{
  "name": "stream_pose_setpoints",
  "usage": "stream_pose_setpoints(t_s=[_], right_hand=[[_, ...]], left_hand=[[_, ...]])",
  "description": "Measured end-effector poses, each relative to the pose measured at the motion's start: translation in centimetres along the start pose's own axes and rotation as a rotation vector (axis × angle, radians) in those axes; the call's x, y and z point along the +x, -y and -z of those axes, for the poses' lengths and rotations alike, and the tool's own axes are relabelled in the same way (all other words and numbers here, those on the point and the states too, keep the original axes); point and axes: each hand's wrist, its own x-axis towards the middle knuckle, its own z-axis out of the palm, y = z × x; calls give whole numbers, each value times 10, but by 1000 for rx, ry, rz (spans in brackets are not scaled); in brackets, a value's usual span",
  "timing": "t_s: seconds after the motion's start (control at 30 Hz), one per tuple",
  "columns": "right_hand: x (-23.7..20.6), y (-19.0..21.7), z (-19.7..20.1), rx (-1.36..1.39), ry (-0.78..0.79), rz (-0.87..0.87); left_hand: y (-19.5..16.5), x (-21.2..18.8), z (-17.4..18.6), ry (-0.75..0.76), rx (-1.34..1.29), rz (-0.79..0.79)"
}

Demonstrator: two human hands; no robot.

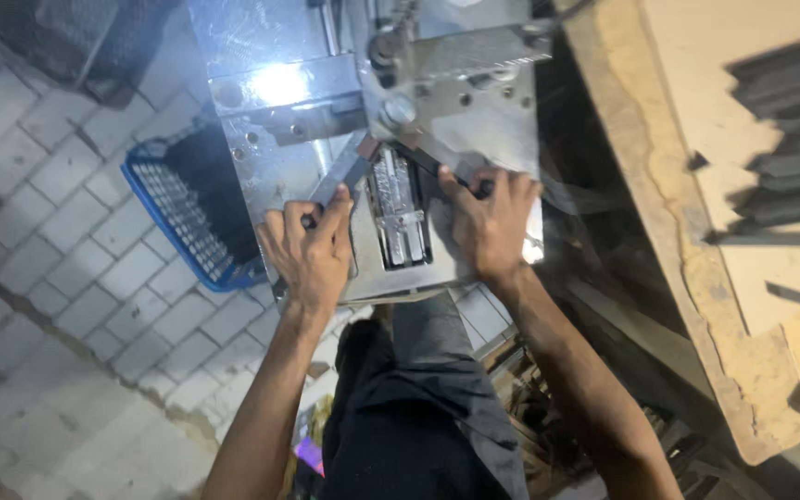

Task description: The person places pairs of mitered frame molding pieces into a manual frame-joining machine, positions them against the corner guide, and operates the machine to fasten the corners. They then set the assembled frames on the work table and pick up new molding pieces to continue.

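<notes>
My left hand point(307, 252) grips a flat dark metal strip point(346, 172) that slants up toward the jaws of a shiny steel machine point(474, 102). On the right side of the machine's bed lies my right hand point(487, 222), its fingers closed over another dark strip point(428, 159) that also points in toward the centre. Between both hands sits a slotted metal die point(400, 218). The strips' near ends are hidden under my fingers.
A blue plastic crate point(187, 227) stands on the paved floor left of the machine. To the right is a worn wooden table point(696, 241) with several dark metal strips point(789, 176) piled on it. My dark trousers fill the bottom centre.
</notes>
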Motion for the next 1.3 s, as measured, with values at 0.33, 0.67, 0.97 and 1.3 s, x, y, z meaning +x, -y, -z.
stream_pose_setpoints(t_s=[0.33, 0.67, 0.97, 1.3], right_hand=[[-39, 14, 45, -209, -119, 11], [-219, -102, 164, 10, -544, -448], [-294, -332, 262, -387, -634, -954], [-200, -350, 246, -331, -166, -379]], left_hand=[[-40, -42, 18, 50, 88, 55], [-163, -83, 54, 21, -314, -157], [-404, -8, -73, 255, -321, -890], [-455, 12, -147, 359, 103, -1008]])
